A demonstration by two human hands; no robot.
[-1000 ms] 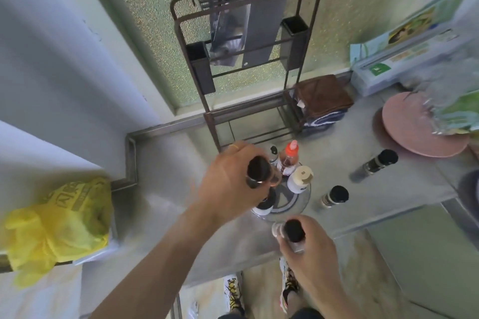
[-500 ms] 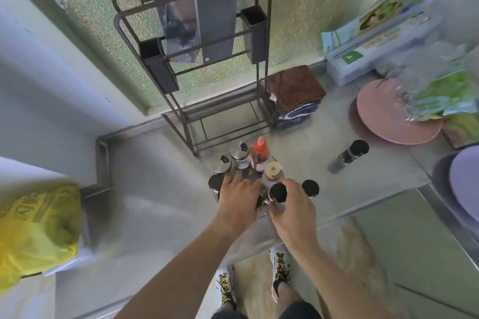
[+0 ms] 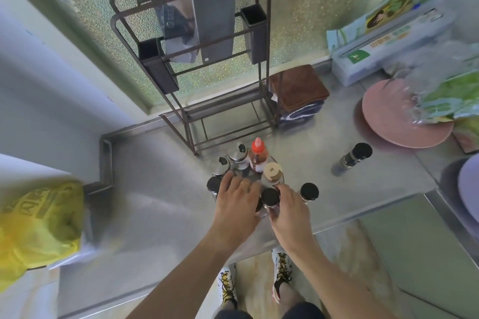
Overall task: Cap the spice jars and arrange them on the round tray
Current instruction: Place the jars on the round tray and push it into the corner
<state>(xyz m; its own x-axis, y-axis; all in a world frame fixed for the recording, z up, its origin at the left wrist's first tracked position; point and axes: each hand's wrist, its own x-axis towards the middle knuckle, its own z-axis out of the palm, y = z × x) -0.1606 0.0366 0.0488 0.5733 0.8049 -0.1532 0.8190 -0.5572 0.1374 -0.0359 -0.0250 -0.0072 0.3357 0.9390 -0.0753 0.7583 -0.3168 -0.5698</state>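
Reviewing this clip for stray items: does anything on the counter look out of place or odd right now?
Two black-capped jars stand apart from the tray cluster: one just right of the right hand, another farther right near the pink plate. Both are upright and capped. Nothing looks spilled or broken. The left hand hides part of the round tray.

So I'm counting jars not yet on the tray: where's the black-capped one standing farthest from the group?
In the head view, that black-capped jar stands alone on the counter, right of the tray cluster, just in front of the pink plate.

Likely a home kitchen — knife rack (image 3: 197,41), steel counter (image 3: 160,210).
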